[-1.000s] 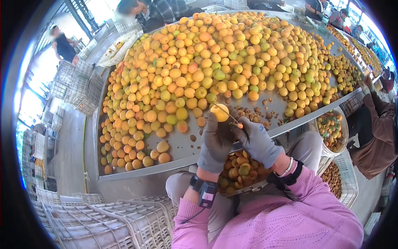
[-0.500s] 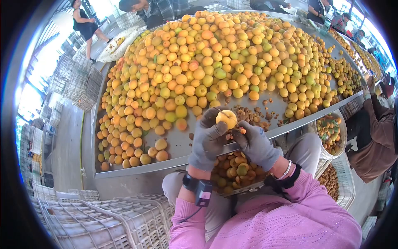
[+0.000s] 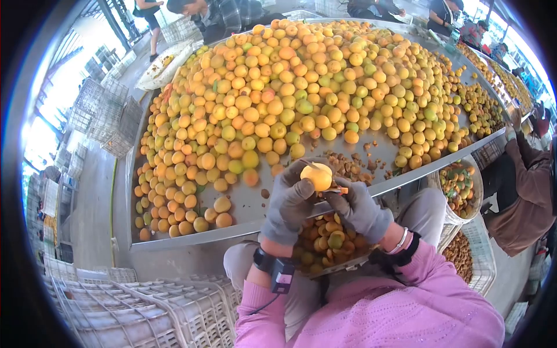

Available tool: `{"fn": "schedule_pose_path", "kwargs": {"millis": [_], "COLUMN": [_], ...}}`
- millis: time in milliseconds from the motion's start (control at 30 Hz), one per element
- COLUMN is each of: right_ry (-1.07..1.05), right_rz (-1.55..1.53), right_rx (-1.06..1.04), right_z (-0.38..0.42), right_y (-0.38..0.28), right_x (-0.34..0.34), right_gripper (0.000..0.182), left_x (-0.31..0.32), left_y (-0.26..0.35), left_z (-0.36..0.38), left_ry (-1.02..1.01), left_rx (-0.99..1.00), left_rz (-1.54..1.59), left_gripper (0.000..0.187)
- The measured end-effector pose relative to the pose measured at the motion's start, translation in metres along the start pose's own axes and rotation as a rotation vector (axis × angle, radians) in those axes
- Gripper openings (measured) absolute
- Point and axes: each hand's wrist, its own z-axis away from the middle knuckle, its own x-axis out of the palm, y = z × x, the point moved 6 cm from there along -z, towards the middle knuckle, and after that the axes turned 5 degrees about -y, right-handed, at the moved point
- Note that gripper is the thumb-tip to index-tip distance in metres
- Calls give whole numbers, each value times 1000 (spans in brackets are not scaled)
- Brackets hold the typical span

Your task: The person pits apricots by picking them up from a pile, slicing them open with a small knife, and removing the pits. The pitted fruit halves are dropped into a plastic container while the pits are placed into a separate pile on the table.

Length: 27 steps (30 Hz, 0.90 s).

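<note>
Left hand (image 3: 290, 200), gloved in grey, is curled snugly about one round yellow fruit (image 3: 316, 177), while the right hand (image 3: 355, 210) is bunched close beside it, fingers drawn in on a slim tool (image 3: 335, 190), likely a small blade, whose full shape I can't make out from here. They have the fruit up near the front rim of the metal bench (image 3: 197, 236), on the near side of the big heap (image 3: 284, 98). I'd judge it light enough for one palm, firm in the skin but soft beneath, easily bruised by a hard squeeze and slick wherever juice gets out; best cradled round its widest part, fingertips kept off whatever edge the tool has. That raised rim runs slantwise just beneath the hands, close enough to catch a knuckle, and below it, between the knees, sit halved fruits (image 3: 335, 239) in a container. Toward the heap, a strip of metal strewn with brown scraps (image 3: 348, 165) gives the hands some room forward. A bucket (image 3: 461, 220) stands by the right knee, and white crates (image 3: 133, 313) crowd the left side, so small wrist turns look easier than wide swings.
</note>
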Motion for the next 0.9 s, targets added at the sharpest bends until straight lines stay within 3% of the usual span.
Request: {"fn": "schedule_pose_path", "kwargs": {"millis": [67, 133, 167, 233, 267, 300, 333, 367, 433, 600, 633, 700, 767, 900], "right_ry": [-127, -144, -206, -263, -209, -155, -153, -134, -118, -57, -64, -144, -189, -312], "right_rz": [198, 270, 257, 241, 121, 2, 0, -126, -244, -342, -340, -151, -125, -77], "right_rx": [-38, -10, 98, 209, 173, 134, 135, 144, 149, 228, 235, 225, 233, 248], "right_z": [-2, -6, -5, -2, 0, 0, 2, 4, 6, 7, 8, 8, 5, 6], "right_y": [-6, -10, -4, 7, 14, 17, 16, 12, 10, 3, 0, -7, -18, -15], "right_x": [-3, -6, -5, -2, 0, 1, 4, 6, 8, 7, 5, -3, -7, -7], "right_gripper": [28, 23, 29, 34, 29, 24, 24, 26, 27, 30, 30, 29, 29, 31], "left_x": [-1, 1, 6, 6, 3, 0, -2, -2, 3, 6, 7, 6, 9, 4], "left_y": [16, 31, 41, 47, 42, 38, 33, 17, -7, -25, -18, -4, 10, 32], "left_z": [1, -3, -5, -2, -2, -3, -2, -1, 1, 3, 5, 4, 1, 4], "left_ry": [-29, -85, -87, 42, 40, 12, -17, -19, 75, 67, 49, 27, -73, -43], "left_rx": [28, -66, -64, -321, -324, -203, -85, -88, 162, 86, 80, 76, 86, 29], "left_rz": [-99, -485, -485, -874, -874, -810, -743, -741, 7, 57, 36, 15, -116, -285], "left_gripper": [61, 54, 54, 53, 53, 54, 56, 56, 58, 57, 49, 41, 38, 38]}}
